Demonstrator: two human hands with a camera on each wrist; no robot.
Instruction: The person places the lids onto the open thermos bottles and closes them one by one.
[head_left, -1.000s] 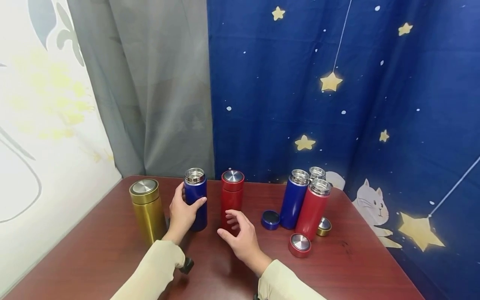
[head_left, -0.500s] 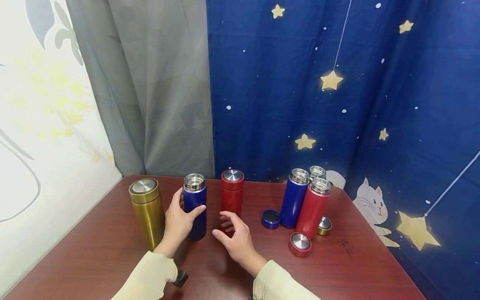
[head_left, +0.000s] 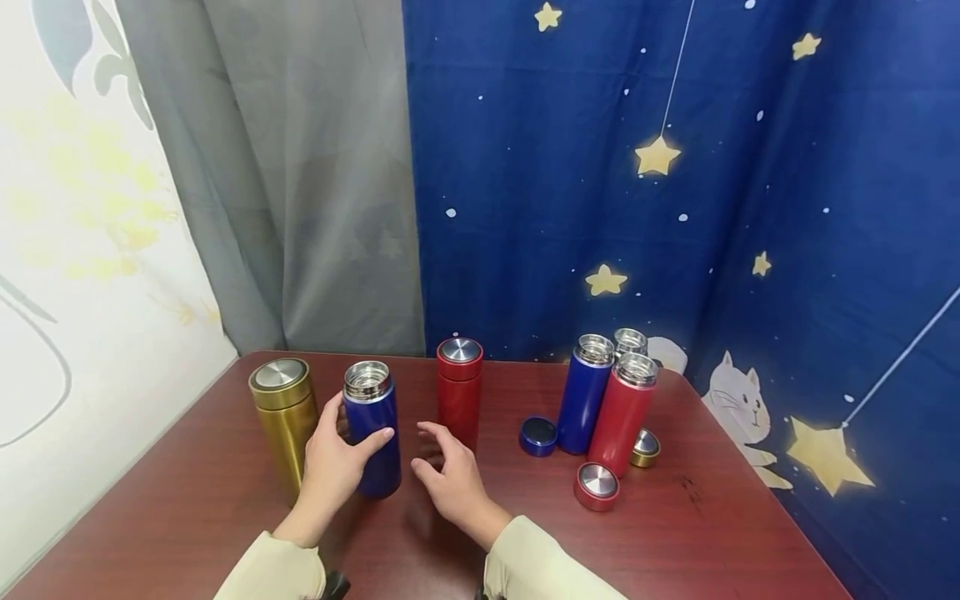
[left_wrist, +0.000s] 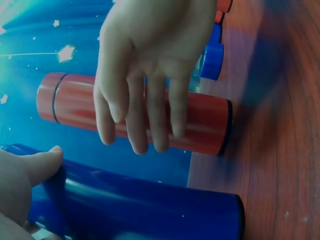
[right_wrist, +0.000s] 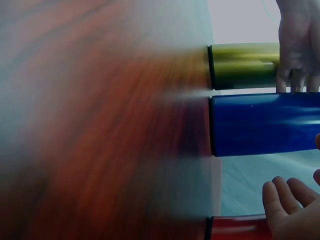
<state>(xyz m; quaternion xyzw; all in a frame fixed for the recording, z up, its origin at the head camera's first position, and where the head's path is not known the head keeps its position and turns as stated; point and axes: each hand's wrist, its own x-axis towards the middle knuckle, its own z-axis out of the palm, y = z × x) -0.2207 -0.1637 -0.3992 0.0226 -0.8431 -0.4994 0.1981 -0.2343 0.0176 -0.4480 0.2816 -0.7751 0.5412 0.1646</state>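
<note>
The blue bottle (head_left: 375, 417) is straight up, with no lid on, between the two hands. The left hand (head_left: 330, 462) is nearer, holding it round the side. The right hand (head_left: 453, 483) is just past it, to the right, holding nothing.

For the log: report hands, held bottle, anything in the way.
Left hand grips lidless blue bottle, upright. Right hand empty, near lidded red bottle. Nothing visible between it and blue bottle; gold bottle stands left.

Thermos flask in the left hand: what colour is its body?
Blue. The head view shows the thermos flask best.
</note>
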